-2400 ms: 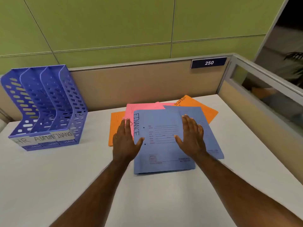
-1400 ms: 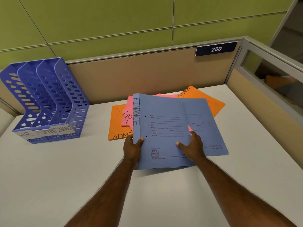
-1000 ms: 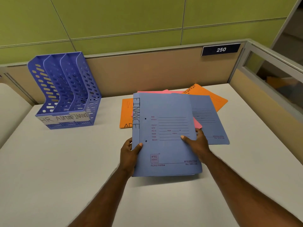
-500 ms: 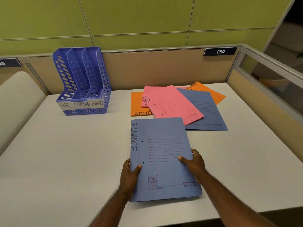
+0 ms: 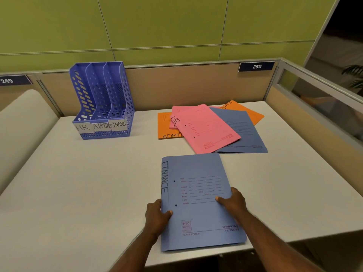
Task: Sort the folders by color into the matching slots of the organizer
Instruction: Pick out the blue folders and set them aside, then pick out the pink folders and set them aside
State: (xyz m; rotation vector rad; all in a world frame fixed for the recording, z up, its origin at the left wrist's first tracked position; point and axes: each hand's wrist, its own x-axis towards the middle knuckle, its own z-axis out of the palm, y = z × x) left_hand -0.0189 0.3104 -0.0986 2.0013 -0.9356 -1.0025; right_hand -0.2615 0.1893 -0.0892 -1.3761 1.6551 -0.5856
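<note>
A blue folder marked FINANCE is held near the desk's front edge, my left hand gripping its spine side and my right hand its right edge. Behind it lies a loose pile: a pink folder marked HR on top, a second pink one under it, another blue folder, and two orange folders, one marked ADMIN at the left and one at the back right. The blue three-slot organizer stands at the back left, its slots labelled HR, ADMIN and FINANCE.
The white desk is bounded by a beige partition at the back with a 250 plate, and a glass-topped partition on the right. A curved white divider rises at the left.
Both hands lifted the top blue FINANCE folder off the pile and drew it back to the desk's front edge, uncovering the pink HR folder. The view widened and shifted left.
</note>
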